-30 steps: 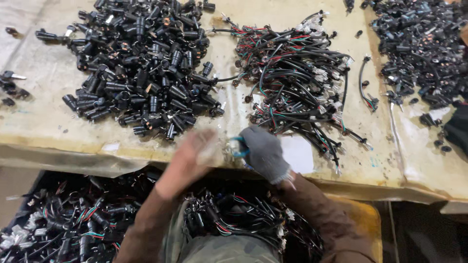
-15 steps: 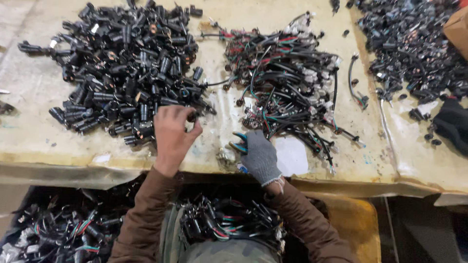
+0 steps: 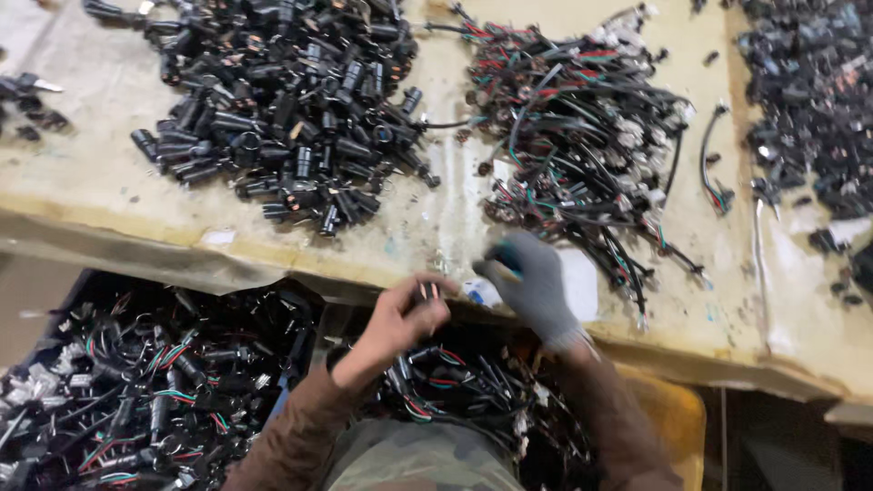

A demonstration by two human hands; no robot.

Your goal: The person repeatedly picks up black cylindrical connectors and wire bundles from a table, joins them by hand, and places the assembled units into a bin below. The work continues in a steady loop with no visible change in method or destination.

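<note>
Here the bare left hand (image 3: 400,318) pinches a small black connector (image 3: 426,293) at the table's front edge (image 3: 273,259), while the gloved right hand (image 3: 532,284), blurred, has a grip I cannot tell.

Small assembly workshop, worn workbench (image 3: 109,205), heaps of black connectors (image 3: 282,109), wire harnesses (image 3: 582,127), parts bin (image 3: 136,391)

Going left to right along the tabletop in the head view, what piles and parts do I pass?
Few loose black parts at the left edge → big heap of black cylindrical connectors → tangle of wired harnesses → single short cable lying alone → dark pile of black parts at the far right.
</note>
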